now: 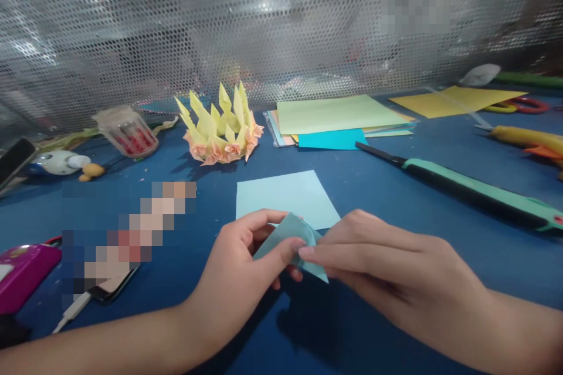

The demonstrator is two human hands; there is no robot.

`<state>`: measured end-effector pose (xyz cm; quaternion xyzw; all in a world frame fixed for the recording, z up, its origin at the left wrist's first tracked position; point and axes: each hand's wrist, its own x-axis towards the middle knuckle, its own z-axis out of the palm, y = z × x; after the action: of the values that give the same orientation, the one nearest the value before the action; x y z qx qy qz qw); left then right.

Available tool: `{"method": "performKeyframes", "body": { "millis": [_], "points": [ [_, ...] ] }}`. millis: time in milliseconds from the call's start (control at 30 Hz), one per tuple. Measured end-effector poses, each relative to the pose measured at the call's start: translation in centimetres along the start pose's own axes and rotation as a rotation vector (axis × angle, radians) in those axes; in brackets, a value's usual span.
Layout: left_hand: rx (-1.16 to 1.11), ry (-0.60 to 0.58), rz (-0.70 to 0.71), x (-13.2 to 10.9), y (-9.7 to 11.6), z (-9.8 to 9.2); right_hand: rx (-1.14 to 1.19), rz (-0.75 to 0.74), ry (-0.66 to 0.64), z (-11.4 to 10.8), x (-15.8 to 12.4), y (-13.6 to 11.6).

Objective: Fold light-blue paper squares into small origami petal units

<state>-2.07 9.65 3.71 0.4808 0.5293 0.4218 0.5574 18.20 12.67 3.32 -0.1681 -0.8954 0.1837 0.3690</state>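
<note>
A light blue sheet of paper, partly folded, is held above the blue table between both hands. My left hand grips it from the left, thumb on the near face and fingers behind. From the right, my right hand pinches the paper near its middle, its fingertips close to the left thumb. One pointed corner hangs down between the hands. Just beyond them a flat light blue paper sheet lies on the table, its near edge partly covered by the hands.
A yellow paper crown with pink paper flowers stands behind. Stacked coloured papers lie at the back, beside a yellow sheet. A green-and-black tool lies right. Left are a jar, a phone on a cable and a purple object.
</note>
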Motion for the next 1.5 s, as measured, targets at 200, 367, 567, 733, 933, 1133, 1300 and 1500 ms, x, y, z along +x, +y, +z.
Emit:
{"method": "performKeyframes", "body": {
  "millis": [200, 367, 567, 733, 933, 1133, 1300, 1500],
  "points": [
    [-0.026, -0.081, -0.016, -0.4, -0.4, -0.3, 0.076, 0.217, 0.027, -0.1, 0.3, 0.5],
    [-0.01, -0.152, 0.015, -0.6, -0.6, -0.5, 0.213, 0.382, -0.015, 0.1, 0.6, 0.7],
    [-0.033, -0.14, 0.012, -0.6, -0.7, -0.6, 0.375, 0.597, -0.092, 0.4, 0.8, 0.3],
    [0.011, -0.12, 0.046, -0.7, -0.8, -0.7, 0.322, 0.592, -0.02, 0.3, 0.9, -0.1],
    [0.066, -0.052, 0.056, -0.7, -0.7, -0.4, 0.206, 0.469, 0.068, 0.2, 0.7, -0.4],
    [0.104, -0.022, 0.129, -0.8, -0.5, -0.4, 0.202, 0.479, 0.134, 0.3, 0.6, -0.5],
    [0.059, 0.079, 0.157, -1.0, -0.1, -0.2, 0.282, 0.515, 0.084, 0.1, 0.7, -0.6],
    [0.038, 0.115, 0.185, -1.0, 0.1, 0.1, 0.267, 0.534, 0.063, 0.1, 0.9, -0.8]
  ]
}}
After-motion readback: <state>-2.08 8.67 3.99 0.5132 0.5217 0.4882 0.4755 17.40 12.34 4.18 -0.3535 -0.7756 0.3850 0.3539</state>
